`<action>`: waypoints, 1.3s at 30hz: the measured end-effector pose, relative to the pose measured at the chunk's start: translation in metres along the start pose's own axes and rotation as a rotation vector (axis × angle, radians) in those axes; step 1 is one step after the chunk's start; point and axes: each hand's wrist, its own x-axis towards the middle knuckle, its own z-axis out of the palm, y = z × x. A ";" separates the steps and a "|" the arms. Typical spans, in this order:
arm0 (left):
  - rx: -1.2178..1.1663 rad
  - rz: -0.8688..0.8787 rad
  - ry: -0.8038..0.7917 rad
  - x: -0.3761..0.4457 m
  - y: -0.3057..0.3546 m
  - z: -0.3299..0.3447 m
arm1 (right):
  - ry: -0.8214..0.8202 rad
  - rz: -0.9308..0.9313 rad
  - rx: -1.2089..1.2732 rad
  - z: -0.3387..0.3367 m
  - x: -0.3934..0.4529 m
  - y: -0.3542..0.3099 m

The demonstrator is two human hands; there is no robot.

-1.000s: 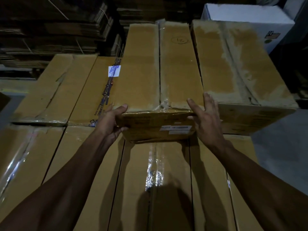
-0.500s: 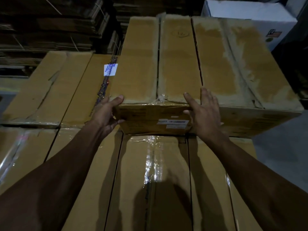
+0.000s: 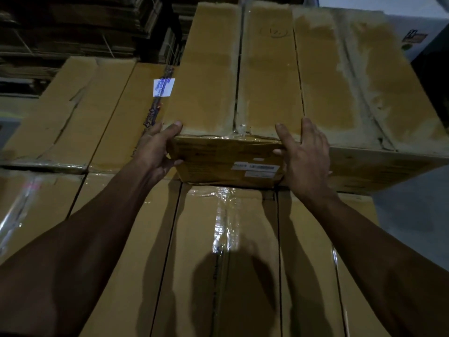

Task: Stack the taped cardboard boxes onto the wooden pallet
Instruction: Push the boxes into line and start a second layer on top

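A long taped cardboard box lies on the upper layer of the stack, its labelled near end facing me. My left hand grips its near left corner, thumb on top and fingers curled round the side. My right hand lies flat against the near right end, fingers straight and spread, thumb on the top edge. A second dusty box lies tight against its right side. Both rest on a lower layer of taped boxes. The wooden pallet is hidden.
More boxes of the lower layer lie to the left, one with a white label. Bundles of flat cardboard are stacked behind. A white carton stands at the far right, with grey floor below it.
The box has slid away from me and to the right until it touches the box beside it. Both hands followed its near end, and my view has moved closer.
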 end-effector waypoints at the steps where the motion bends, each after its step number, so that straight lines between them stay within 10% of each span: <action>1: -0.001 -0.004 0.000 0.000 -0.001 -0.002 | 0.007 -0.001 -0.006 0.001 0.000 -0.002; 39: 0.005 0.177 0.141 -0.017 -0.006 0.030 | 0.034 0.019 -0.013 0.005 -0.003 0.002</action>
